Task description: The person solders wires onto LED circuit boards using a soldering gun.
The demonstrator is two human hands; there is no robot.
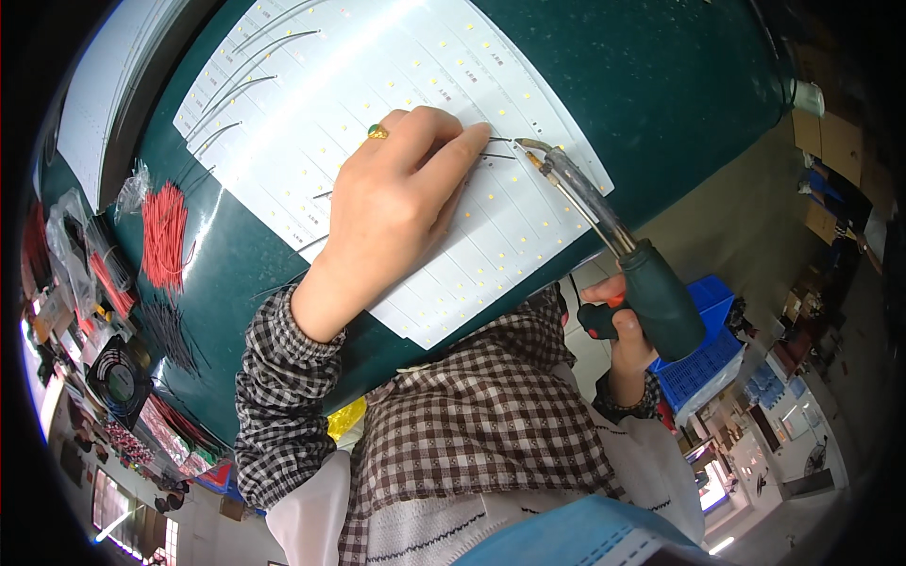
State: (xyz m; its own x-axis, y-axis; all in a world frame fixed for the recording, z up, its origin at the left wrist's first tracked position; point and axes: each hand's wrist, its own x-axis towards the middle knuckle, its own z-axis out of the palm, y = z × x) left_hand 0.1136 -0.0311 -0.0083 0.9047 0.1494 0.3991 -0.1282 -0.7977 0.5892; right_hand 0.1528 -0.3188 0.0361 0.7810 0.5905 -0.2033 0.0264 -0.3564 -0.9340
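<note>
A white LED circuit-board panel (453, 292), dotted with small yellow LEDs, lies at an angle on the green tabletop. My left hand (396, 189) rests on it, thumb and index finger pinched on a thin black wire (501, 140) whose end points right. A second dark wire end shows just below that one. My right hand (630, 341) grips the dark green handle of a soldering gun (662, 297) at the panel's right edge. The gun's tip and its thin solder-feed tube meet close to the wire's end. More black wires (250, 87) stick out at the panel's upper left.
Left of the panel lie a bundle of red wires (163, 236) and loose black wires (168, 335). A black fan (117, 379) stands further left. Beyond the green table's (679, 85) right edge sits a blue plastic crate (703, 363). A checked apron (481, 406) hangs before the near edge.
</note>
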